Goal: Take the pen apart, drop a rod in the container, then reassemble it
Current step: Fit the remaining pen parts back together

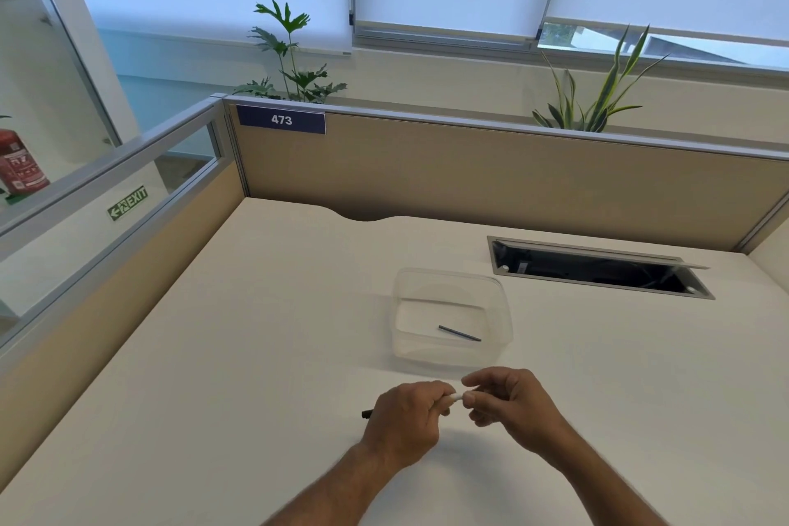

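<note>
White plastic shows between the two hands: a slim white pen with a dark tip [456,396] is held level just above the cream matte tabletop [239,354]. Its barrel is wrapped by the clenched left hand [405,419], and the dark tip is seen poking out past that hand's outer side. The pen's white end is pinched by the fingertips of the right hand [508,401], so the two hands almost touch. Just beyond the hands, a clear, rounded rectangular plastic container [504,295] is set on the tabletop, and a thin dark rod [459,333] lies flat and aslant on its bottom. Farther back and to the right, a metal-framed cable opening [597,267] is cut into the tabletop. Beige fabric partition panels [469,179] enclose the far edge.
</note>
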A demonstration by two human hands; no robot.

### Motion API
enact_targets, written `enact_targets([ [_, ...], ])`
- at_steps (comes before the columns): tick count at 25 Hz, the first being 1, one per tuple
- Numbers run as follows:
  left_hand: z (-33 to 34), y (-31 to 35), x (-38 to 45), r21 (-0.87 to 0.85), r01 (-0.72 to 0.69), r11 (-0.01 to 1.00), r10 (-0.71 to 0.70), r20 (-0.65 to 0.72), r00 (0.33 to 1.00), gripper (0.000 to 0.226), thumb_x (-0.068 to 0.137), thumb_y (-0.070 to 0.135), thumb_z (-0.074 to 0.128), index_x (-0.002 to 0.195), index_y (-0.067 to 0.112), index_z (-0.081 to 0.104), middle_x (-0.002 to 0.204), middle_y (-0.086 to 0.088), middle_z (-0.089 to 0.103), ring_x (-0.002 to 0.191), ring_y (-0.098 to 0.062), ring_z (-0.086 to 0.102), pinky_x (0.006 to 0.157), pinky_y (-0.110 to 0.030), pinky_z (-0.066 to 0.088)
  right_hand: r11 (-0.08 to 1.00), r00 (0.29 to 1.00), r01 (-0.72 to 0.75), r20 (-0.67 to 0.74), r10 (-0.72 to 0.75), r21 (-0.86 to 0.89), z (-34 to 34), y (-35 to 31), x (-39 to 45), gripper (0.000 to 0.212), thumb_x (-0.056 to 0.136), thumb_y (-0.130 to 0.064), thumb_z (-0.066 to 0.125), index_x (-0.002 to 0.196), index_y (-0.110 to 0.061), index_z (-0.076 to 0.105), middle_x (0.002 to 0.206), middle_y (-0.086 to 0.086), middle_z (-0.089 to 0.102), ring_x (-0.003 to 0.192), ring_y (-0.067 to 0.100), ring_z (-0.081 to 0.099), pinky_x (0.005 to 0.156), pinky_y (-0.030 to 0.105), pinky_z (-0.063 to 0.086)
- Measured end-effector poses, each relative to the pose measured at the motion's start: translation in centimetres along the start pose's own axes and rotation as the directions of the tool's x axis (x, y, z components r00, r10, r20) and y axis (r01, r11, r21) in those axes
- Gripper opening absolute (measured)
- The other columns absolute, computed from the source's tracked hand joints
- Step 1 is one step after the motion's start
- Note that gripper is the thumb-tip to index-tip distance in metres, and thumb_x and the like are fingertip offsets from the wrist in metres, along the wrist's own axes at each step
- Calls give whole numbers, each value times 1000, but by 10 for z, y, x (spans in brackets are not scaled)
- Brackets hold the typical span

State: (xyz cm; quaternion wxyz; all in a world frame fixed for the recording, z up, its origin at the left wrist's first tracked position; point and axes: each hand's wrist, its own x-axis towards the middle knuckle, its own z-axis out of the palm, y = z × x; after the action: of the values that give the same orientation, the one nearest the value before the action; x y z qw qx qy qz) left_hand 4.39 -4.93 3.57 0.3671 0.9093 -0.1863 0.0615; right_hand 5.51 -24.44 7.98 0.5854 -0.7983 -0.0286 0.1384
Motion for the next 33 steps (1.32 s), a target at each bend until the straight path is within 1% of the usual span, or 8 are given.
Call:
enact_targets([
  [3, -6, 2, 2, 32, 20, 999, -23, 73, 997, 26, 98, 31, 40, 96, 25, 65, 84, 6, 73, 73, -14, 63, 67, -35, 55, 1000, 1000, 28, -9, -28, 8, 0, 4, -1, 12, 82, 2, 73, 92, -4, 75, 74, 17, 76, 67, 33, 73, 67, 39, 62],
  [8, -21, 6, 10, -192, 142, 971, -80, 299, 951, 28, 98, 32, 46, 90, 20, 70, 77, 1, 74, 66, -8, 61, 68, -29, 51, 997, 995, 76, -58, -75, 19, 2, 11, -3, 15, 82, 6, 72, 84, -7, 79, 70, 14, 76, 64, 26, 72, 64, 35, 61],
  [11, -26, 7, 13, -196, 169, 966, -85, 378, 922, 26, 96, 30, 51, 88, 18, 72, 71, 0, 73, 61, -6, 59, 67, -29, 51, 991, 990, 128, -48, -129, -26, 7, 14, -7, 15, 83, 5, 71, 80, -7, 80, 66, 9, 75, 60, 21, 70, 62, 30, 60],
  [16, -22, 10, 14, -136, 109, 985, -67, 283, 957, 22, 93, 18, 55, 84, 15, 75, 74, -8, 74, 59, -10, 55, 65, -35, 54, 990, 986, 144, -85, -144, -2, 9, 16, -10, 19, 84, 6, 69, 76, -6, 80, 62, 11, 72, 55, 21, 67, 57, 30, 58],
  [20, -10, 6, 11, -104, 92, 990, -67, 220, 973, 32, 90, 34, 53, 69, 12, 64, 60, -7, 66, 55, -24, 56, 57, -42, 51, 990, 985, 143, -93, -142, -4, 8, 18, -10, 19, 85, 5, 69, 75, -8, 80, 60, 10, 71, 54, 21, 66, 56, 30, 56],
  [23, -8, 6, 10, -59, 69, 996, -58, 165, 985, 36, 87, 43, 51, 72, 14, 64, 59, -3, 65, 55, -21, 56, 56, -38, 50, 992, 988, 125, -88, -125, -3, 11, 20, -11, 19, 85, 2, 69, 75, -8, 80, 60, 13, 71, 53, 23, 66, 55, 31, 57],
  [27, -9, 10, 8, -37, 28, 999, -25, 80, 997, 19, 86, 40, 60, 86, 23, 70, 60, 1, 66, 54, -15, 52, 51, -28, 44, 995, 990, 100, -98, -97, 23, 14, 18, -13, 18, 86, 1, 69, 75, -8, 80, 62, 19, 71, 53, 25, 66, 55, 33, 57],
  [33, -8, 9, 7, 87, -34, 996, 27, 78, 997, 31, 90, 45, 52, 86, 20, 70, 66, 2, 68, 59, -17, 55, 54, -32, 47, 998, 996, 2, -90, 3, 57, 14, 17, -13, 14, 87, -9, 71, 75, -7, 79, 65, 15, 71, 57, 25, 67, 59, 36, 60],
])
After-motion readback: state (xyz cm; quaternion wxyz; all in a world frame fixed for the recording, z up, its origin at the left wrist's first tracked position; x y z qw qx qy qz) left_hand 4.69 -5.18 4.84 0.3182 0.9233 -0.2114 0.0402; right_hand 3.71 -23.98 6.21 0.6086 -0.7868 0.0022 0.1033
